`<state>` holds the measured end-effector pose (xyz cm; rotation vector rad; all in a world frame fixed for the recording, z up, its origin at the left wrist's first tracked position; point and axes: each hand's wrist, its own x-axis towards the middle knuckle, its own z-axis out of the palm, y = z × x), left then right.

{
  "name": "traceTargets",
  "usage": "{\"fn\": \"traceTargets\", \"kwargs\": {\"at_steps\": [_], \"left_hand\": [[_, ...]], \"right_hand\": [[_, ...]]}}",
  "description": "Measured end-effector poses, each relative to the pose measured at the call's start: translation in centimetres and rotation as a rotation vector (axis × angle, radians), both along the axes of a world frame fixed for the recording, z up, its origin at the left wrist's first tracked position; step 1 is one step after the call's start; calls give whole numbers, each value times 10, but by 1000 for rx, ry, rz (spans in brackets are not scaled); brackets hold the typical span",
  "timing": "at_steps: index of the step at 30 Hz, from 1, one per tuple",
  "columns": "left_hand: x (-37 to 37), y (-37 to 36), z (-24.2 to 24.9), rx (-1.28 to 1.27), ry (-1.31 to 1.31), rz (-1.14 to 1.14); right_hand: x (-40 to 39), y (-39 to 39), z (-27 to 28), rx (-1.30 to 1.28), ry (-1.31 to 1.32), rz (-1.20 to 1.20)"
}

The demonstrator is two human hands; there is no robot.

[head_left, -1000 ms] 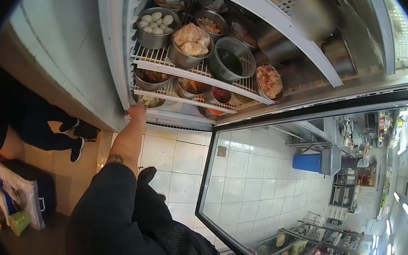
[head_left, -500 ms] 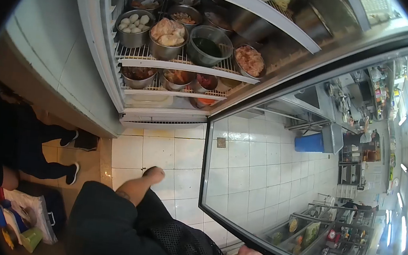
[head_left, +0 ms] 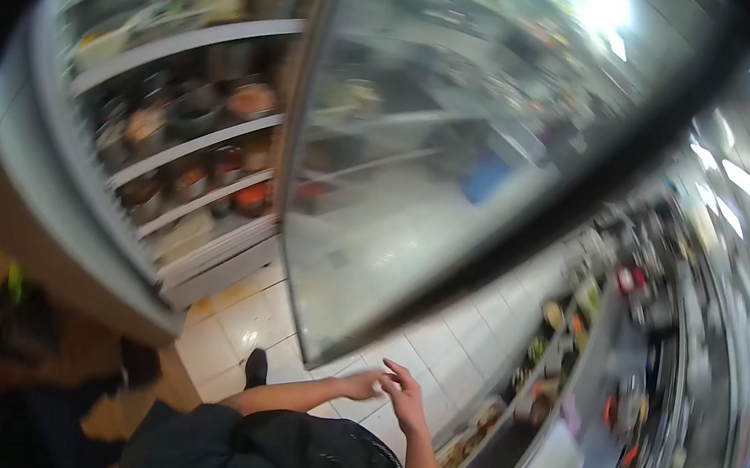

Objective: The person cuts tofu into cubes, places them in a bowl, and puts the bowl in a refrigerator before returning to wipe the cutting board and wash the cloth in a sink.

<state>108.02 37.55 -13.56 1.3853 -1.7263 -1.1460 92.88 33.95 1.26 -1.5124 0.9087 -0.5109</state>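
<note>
A: "How do the hands stand?"

B: "The left hand meets or nearly meets the right hand; blur leaves contact, and the left's finger spread, impossible to tell. The right's fingers stand apart. Nothing shows clamped in either."

A: "And around them, from the left?"

B: "Refrigerator shelves with pale front edges, between 10 and 11 o'clock. Next, the glass door, its low corner just past 9 o'clock, its bulk toward 12. The left hand is nearer that corner."

A: "Its long line?"

B: "The dark frame edge slants from about half past seven to half past one. Right of it, a metal counter near 3 o'clock."

A: "The door's look?"

B: "A broad, hazy pane, smeared by blur, thick black frame, a blue patch showing in the glass."
</note>
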Motion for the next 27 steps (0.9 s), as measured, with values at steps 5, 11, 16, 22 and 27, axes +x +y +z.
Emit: {"fn": "traceTargets", "kwargs": {"at_steps": [5, 11, 16, 22, 27], "left_hand": [[36, 39, 9, 173, -864, 341], [92, 110, -16, 301, -1055, 338], [156, 52, -28, 368, -1190, -4], [92, -56, -1, 263, -1111, -55], [55, -157, -15, 169, -1067, -191]], "right_hand": [[-117, 23, -25, 221, 98, -403], [-183, 9, -40, 235, 40, -516], [-235, -44, -58, 14, 9, -693], [-409, -110, -56, -254, 329, -1202], [-570, -102, -78, -353, 956, -1646]]}}
